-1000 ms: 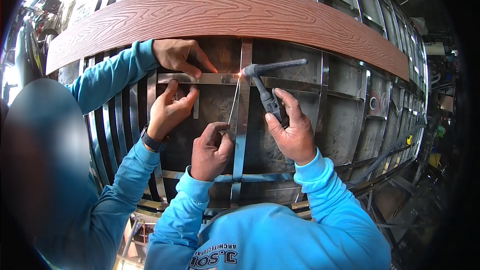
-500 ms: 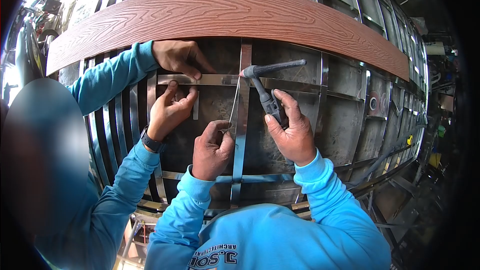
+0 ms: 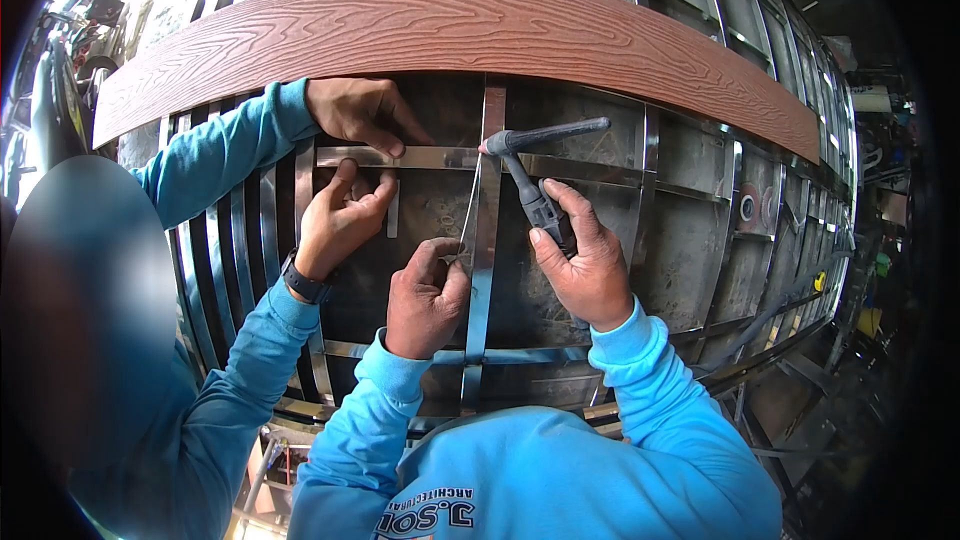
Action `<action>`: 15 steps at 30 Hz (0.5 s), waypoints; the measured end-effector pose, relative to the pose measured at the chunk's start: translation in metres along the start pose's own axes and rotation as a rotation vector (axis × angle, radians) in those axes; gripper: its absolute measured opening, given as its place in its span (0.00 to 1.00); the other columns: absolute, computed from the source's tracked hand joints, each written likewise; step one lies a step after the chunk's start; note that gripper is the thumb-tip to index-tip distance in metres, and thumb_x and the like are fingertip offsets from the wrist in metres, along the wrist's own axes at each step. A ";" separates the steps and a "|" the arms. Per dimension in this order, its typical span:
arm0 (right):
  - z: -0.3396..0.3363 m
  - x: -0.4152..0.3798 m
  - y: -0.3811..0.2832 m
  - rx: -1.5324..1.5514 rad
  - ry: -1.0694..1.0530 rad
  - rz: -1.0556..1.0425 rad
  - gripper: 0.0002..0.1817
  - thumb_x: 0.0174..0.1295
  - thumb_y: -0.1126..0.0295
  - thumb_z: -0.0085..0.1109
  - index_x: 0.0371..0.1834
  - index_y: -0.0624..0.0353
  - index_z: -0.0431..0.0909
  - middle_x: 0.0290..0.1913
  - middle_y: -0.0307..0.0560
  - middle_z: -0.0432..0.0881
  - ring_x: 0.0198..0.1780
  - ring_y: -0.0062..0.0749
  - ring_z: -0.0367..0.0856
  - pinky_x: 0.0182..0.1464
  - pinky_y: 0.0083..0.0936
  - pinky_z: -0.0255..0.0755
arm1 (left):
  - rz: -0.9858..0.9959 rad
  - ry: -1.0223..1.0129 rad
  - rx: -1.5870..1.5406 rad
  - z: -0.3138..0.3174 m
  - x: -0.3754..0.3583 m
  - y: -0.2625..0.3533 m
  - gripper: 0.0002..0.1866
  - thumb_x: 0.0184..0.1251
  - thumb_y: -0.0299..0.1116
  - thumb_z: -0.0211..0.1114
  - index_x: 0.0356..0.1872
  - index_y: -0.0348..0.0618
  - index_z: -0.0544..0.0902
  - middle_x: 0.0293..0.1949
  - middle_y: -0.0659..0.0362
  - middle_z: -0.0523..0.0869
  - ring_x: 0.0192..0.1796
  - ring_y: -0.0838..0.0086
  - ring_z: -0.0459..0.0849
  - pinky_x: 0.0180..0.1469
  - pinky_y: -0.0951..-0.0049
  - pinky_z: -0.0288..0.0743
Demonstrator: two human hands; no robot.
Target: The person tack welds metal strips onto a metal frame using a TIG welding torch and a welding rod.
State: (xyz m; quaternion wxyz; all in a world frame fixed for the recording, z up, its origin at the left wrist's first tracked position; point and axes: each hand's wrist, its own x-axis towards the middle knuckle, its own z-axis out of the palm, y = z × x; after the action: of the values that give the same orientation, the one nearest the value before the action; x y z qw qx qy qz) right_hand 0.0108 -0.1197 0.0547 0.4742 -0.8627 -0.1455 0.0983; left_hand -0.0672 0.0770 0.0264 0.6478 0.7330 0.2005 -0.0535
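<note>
My right hand [image 3: 583, 265] is wrapped round the handle of a TIG welding torch [image 3: 535, 190]. The torch's pinkish nozzle sits at the joint where a metal crossbar [image 3: 435, 158] meets an upright metal bar [image 3: 483, 260]. Between the thumb and fingers of my left hand [image 3: 428, 295] is a thin filler rod [image 3: 469, 208], which slants up to that same joint. A co-worker's two hands [image 3: 345, 205] grip the crossbar on the left, one above it and one below. The torch head hides part of the joint.
A long reddish wood-grain plank [image 3: 420, 25] lies across the metal frame [image 3: 645, 155] beyond the hands. The co-worker's sleeve [image 3: 250, 350] is close on my left. Round discs [image 3: 747, 207] and a yellow object [image 3: 820, 281] are at the right.
</note>
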 end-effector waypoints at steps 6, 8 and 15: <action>0.005 -0.004 0.005 0.081 0.016 0.056 0.32 0.68 0.73 0.67 0.75 0.54 0.66 0.59 0.60 0.84 0.59 0.54 0.87 0.60 0.38 0.80 | 0.019 0.007 0.016 0.000 0.000 0.001 0.10 0.70 0.23 0.63 0.50 0.33 0.81 0.22 0.59 0.85 0.25 0.85 0.79 0.31 0.79 0.74; 0.004 -0.004 0.004 0.137 0.011 0.122 0.33 0.68 0.73 0.67 0.75 0.54 0.65 0.59 0.60 0.84 0.59 0.54 0.87 0.59 0.37 0.80 | 0.016 0.005 0.016 0.000 0.000 -0.001 0.10 0.70 0.23 0.63 0.49 0.34 0.81 0.22 0.59 0.85 0.25 0.85 0.79 0.31 0.79 0.74; 0.011 -0.009 -0.005 0.063 0.016 -0.023 0.33 0.68 0.74 0.67 0.75 0.54 0.64 0.60 0.58 0.83 0.60 0.51 0.86 0.61 0.37 0.80 | 0.038 0.024 0.009 0.003 0.000 -0.005 0.10 0.69 0.23 0.63 0.49 0.35 0.81 0.21 0.58 0.83 0.24 0.84 0.78 0.31 0.78 0.74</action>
State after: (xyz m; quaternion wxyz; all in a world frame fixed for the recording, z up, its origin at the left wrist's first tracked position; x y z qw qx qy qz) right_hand -0.0022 -0.1114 0.0537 0.5035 -0.8464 -0.1483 0.0906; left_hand -0.0685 0.0749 0.0212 0.6428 0.7403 0.1940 -0.0333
